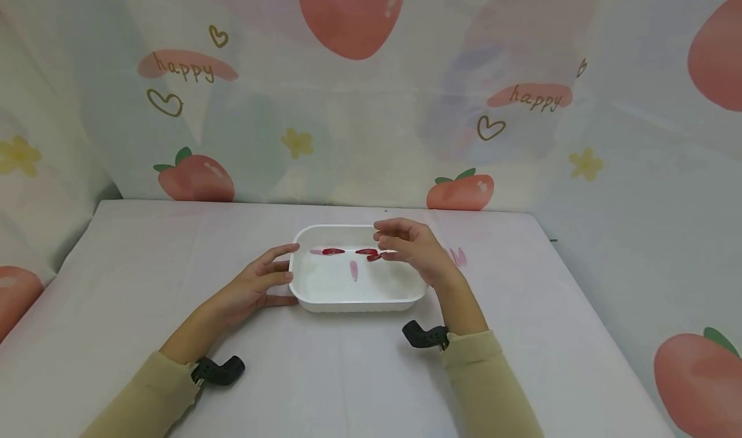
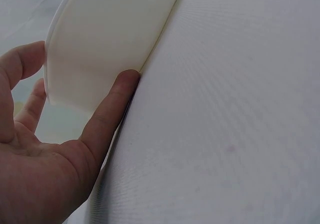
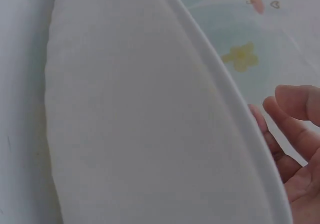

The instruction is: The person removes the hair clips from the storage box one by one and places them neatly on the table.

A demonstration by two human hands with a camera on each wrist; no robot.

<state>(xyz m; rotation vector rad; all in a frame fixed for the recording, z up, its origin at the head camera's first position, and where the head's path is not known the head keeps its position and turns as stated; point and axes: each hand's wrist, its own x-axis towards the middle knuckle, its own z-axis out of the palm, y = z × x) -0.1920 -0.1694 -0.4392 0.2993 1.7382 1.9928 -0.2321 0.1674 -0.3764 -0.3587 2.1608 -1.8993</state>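
My left hand (image 1: 252, 290) is at the left end of a white tray (image 1: 359, 306), its extended fingertips touching the rim and side wall. In the left wrist view one fingertip (image 2: 127, 79) rests low on the wall, close to the table. My right hand (image 1: 417, 251) is over the tray's right end with loosely bent fingers, near two red hair clips (image 1: 366, 252). Part of these clips is hidden behind the fingertips. Another red hair clip (image 1: 333, 251) lies on the left, end to end with a pale pink one (image 1: 315, 252). A pink hair clip (image 1: 353, 270) sits in the middle.
Several pink hair clips (image 1: 458, 256) lie on the white table cover (image 1: 324, 373), right of the tray and partly behind my right hand. A printed cloth backdrop (image 1: 359, 116) with fruit and flowers stands along the back. Black wrist devices (image 1: 426, 335) stick out at both cuffs.
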